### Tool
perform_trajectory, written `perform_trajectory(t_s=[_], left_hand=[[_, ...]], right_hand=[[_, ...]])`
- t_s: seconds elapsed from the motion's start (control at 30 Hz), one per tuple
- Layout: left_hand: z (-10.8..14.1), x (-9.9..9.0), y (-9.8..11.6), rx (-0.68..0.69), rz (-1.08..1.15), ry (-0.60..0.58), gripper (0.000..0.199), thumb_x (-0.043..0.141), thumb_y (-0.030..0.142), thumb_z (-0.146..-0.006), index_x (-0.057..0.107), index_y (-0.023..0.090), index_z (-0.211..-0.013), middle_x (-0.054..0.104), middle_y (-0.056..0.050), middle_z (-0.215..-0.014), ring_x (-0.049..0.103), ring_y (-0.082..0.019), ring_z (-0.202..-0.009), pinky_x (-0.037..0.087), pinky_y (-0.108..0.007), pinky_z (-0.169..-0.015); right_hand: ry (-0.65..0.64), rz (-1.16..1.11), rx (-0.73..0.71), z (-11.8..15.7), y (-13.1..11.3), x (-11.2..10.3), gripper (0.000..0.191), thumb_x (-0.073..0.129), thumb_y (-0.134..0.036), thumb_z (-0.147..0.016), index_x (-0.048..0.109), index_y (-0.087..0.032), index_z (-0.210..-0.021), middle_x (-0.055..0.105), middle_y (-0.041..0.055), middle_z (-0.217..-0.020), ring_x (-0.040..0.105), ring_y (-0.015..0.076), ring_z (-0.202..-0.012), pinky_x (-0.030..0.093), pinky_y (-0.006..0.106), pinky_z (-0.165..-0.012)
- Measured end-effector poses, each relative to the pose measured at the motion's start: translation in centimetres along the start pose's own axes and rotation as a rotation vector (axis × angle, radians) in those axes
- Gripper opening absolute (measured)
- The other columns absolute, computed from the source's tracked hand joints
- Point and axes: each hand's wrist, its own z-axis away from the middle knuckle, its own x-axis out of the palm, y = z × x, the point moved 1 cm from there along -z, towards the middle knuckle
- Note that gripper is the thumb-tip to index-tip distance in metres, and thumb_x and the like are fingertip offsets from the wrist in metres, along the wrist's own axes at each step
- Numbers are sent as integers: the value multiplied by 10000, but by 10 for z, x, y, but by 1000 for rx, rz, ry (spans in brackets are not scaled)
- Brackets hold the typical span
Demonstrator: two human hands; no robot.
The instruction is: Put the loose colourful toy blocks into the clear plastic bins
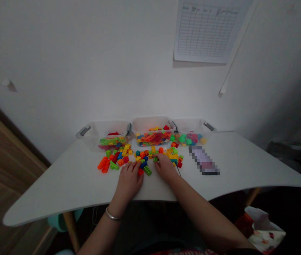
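Note:
Loose plastic building bricks in many colours lie in a spread on the white table, in front of three clear boxes. My left hand (131,177) is at the near edge of the pile, fingers bent, with an orange-red building brick (140,172) between thumb and forefinger. A long green brick (147,170) lies just right of it, and blue bricks (143,164) lie beyond its fingertips. My right hand (165,167) pinches a small green building brick (155,159) at its fingertips. Yellow bricks (172,154) lie behind that hand, and a large orange brick (104,164) sits at the pile's left end.
At the back stand a left box (108,124) and a middle box (152,120) of bricks, and a right box (192,124) with rounded coloured pieces. A blurred-out phone (204,161) lies right of the pile. The table (68,187) has a curved front edge.

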Motion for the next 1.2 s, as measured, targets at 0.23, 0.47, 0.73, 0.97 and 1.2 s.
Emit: perform_trajectory(t_s=[0.23, 0.47, 0.73, 0.97, 1.2], left_hand=[[1, -1, 0, -16, 0, 8, 461, 515, 306, -885, 561, 150, -1317, 619, -141, -1283, 524, -315, -1217, 413, -519, -1060], [0, -1, -1, -6, 3, 10, 452, 513, 302, -878, 565, 167, -1306, 622, -133, -1275, 534, -312, -1204, 424, -509, -1047], [0, -5, 1, -5, 23, 1, 457, 492, 297, -885, 549, 164, -1318, 617, -135, -1274, 522, -310, -1211, 424, -520, -1039], [0, -4, 1, -13, 19, -1, 447, 488, 296, -885, 553, 178, -1312, 620, -134, -1271, 521, -303, -1210, 414, -528, -1045], [1, -3, 1, -11, 27, 14, 445, 482, 301, -885, 549, 195, -1312, 619, -125, -1268, 517, -301, -1209, 407, -525, -1044]], right_hand=[[405, -170, -21, -24, 14, -21, 247, 489, -195, -843, 591, -181, -1067, 650, 114, -1040, 608, 228, -956, 508, 400, -887], [552, -133, -98, -82, 13, -69, 268, 460, -159, -837, 646, -183, -1029, 615, 114, -1092, 564, 225, -1071, 468, 402, -981], [489, -95, 36, -112, 17, -66, 424, 493, -162, -821, 563, -151, -1239, 655, 105, -1063, 591, 225, -971, 470, 411, -960], [346, 92, 6, -111, 3, -58, 311, 499, -182, -867, 674, -182, -1124, 689, 101, -1091, 562, 264, -1080, 391, 469, -1032], [310, 218, -8, -106, -3, -49, 302, 512, -234, -871, 699, -175, -1101, 651, 133, -1178, 471, 307, -1216, 304, 526, -1097]])
